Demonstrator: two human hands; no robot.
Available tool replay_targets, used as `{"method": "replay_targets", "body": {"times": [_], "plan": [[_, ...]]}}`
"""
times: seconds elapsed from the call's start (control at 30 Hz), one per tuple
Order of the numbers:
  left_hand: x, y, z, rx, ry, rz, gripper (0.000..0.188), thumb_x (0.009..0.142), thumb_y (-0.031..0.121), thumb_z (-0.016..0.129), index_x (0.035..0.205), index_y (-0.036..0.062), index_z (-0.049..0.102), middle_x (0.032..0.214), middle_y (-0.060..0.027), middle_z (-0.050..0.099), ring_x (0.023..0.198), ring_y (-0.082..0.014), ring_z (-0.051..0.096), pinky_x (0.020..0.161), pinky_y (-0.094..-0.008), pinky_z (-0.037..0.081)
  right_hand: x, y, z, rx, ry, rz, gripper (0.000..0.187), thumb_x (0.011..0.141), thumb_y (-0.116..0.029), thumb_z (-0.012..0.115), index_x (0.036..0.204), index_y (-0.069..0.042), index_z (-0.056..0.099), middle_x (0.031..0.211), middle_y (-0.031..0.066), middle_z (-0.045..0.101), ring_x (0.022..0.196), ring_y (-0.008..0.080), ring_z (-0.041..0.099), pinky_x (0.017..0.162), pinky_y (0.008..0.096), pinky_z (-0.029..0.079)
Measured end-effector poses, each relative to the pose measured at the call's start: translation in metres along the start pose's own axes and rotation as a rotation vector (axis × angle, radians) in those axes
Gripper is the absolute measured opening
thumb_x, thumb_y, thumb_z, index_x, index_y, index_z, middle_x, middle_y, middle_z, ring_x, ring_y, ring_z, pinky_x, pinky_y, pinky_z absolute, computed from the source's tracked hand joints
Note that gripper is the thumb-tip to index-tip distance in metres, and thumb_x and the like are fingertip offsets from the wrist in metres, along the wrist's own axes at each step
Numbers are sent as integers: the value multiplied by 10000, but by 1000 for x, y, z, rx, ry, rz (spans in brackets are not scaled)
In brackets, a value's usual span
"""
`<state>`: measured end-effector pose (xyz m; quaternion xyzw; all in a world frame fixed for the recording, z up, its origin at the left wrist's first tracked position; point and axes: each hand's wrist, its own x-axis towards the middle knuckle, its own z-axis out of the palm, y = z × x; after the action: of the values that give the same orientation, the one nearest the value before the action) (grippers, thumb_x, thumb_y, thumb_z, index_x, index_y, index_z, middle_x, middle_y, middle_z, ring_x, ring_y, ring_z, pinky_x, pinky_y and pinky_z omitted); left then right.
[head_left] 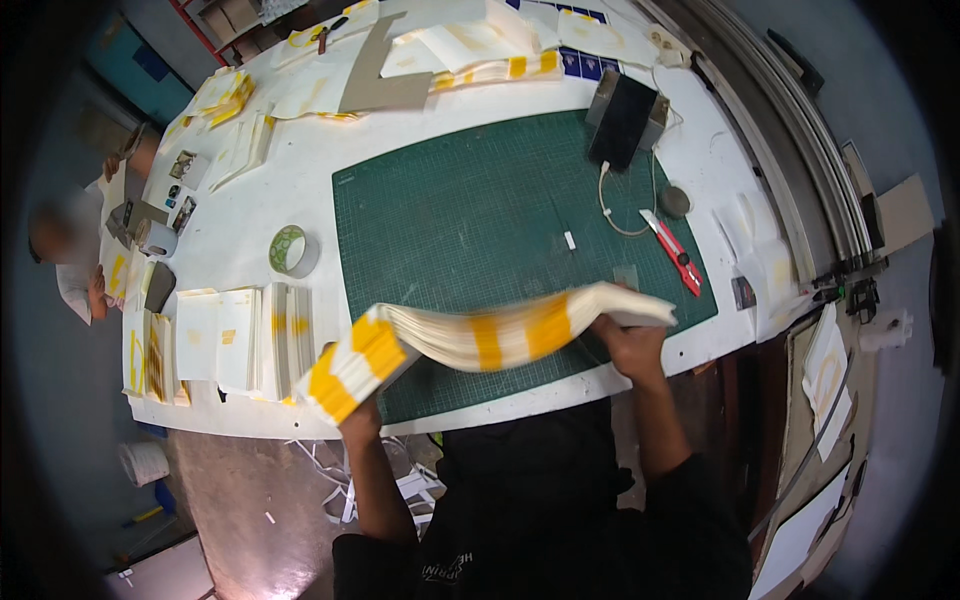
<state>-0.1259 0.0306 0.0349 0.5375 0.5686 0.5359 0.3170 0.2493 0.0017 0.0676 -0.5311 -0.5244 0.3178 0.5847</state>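
A thick stack of paper sheets (505, 335), white with yellow bands on its edges, is held over the near edge of the green cutting mat (450, 220). It sags in the middle and bends up near both ends; part of it is smeared by motion. My left hand (362, 418) grips the left end from below, with most of its fingers hidden by the paper. At the other end, my right hand (635, 350) is closed around the underside of the stack. Beyond that hand, a red box cutter (675, 255) lies on the mat.
Left of the mat are a tape roll (293, 250) and upright paper bundles (235, 335). A phone (622, 120) with a cable leans on a block at the far right. Grey cardboard (385, 75) and more paper piles lie at the back. Another person (80, 250) handles sheets at left.
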Motion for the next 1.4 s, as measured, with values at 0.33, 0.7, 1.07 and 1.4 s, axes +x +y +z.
{"method": "replay_targets", "body": {"times": [0.33, 0.7, 1.07, 1.4], "plan": [[-12, 6, 44, -117, 66, -138, 464, 921, 22, 769, 1339, -54, 583, 1326, -171, 641, 1215, -259, 624, 1075, -387, 453, -13, 18, 9, 90, 192, 180, 349, 882, -66, 838, 1186, 54, 715, 1098, 145, 769, 990, 200, 735, 879, 324, 591], [-43, -57, 11, 403, -6, 307, 481, 938, 167, 766, 1366, 9, 615, 1367, -150, 646, 1251, -303, 623, 1094, -431, 469, -38, 22, -4, -65, 22, 69, 338, 857, -37, 842, 1179, 11, 748, 1088, 147, 781, 970, 211, 753, 878, 333, 587], [-28, -32, 26, 57, -50, 51, 487, 893, 35, 778, 1348, -23, 613, 1319, -132, 665, 1193, -260, 642, 1064, -401, 489, -35, 29, 4, -68, 65, 116, 300, 903, -49, 812, 1170, 58, 726, 1104, 146, 771, 1031, 209, 735, 912, 344, 580], [-32, -55, 15, 262, -32, 80, 528, 877, 15, 793, 1365, -19, 595, 1326, -131, 653, 1216, -256, 625, 1070, -396, 484, -39, 26, 10, -5, 143, 117, 275, 896, -57, 824, 1135, 46, 736, 1048, 127, 775, 984, 195, 739, 887, 330, 577]]}}
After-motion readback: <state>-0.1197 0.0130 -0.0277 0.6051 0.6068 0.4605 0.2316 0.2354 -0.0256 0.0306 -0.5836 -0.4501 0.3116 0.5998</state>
